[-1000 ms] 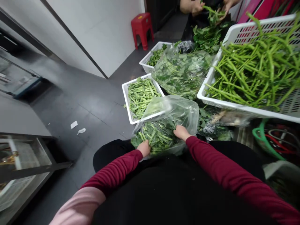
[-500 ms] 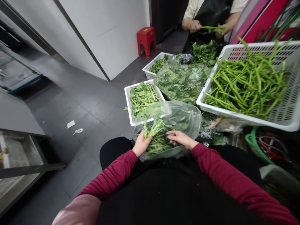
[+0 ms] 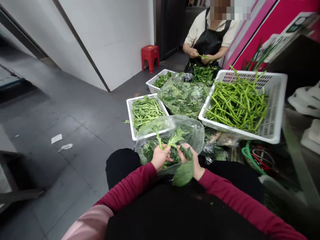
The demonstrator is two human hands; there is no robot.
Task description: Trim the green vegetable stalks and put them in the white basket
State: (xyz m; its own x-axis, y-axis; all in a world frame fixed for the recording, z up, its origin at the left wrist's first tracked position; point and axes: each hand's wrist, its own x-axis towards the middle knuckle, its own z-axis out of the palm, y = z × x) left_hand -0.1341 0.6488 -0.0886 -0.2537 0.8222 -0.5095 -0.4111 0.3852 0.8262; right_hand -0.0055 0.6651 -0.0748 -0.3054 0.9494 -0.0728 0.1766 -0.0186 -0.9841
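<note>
My left hand [image 3: 161, 156] is closed around a few broccolini stalks [image 3: 173, 139], heads pointing up and away. Close beside it on the right, my right hand [image 3: 192, 157] is partly blurred and grips a leafy green stem. A large leaf [image 3: 183, 173] from it hangs below the fingers, over my lap. Under both hands a clear plastic bag [image 3: 197, 131] lies open, with leafy greens inside. Just beyond the bag stands a white basket [image 3: 129, 115] of trimmed broccolini stalks [image 3: 146, 111].
A large white basket [image 3: 277, 100] of long green stems stands at right. Behind the open bag is a full bag of greens [image 3: 183, 96]; a smaller white basket [image 3: 150, 87] sits farther back. Opposite, a person in a black apron [image 3: 207, 41] handles stems. A red stool [image 3: 150, 57] stands by the wall.
My right hand, with fingers apart over the bag before, now grips a leafy stem raised toward me. My left hand still holds the broccolini. The view has shifted, showing more of the person opposite.
</note>
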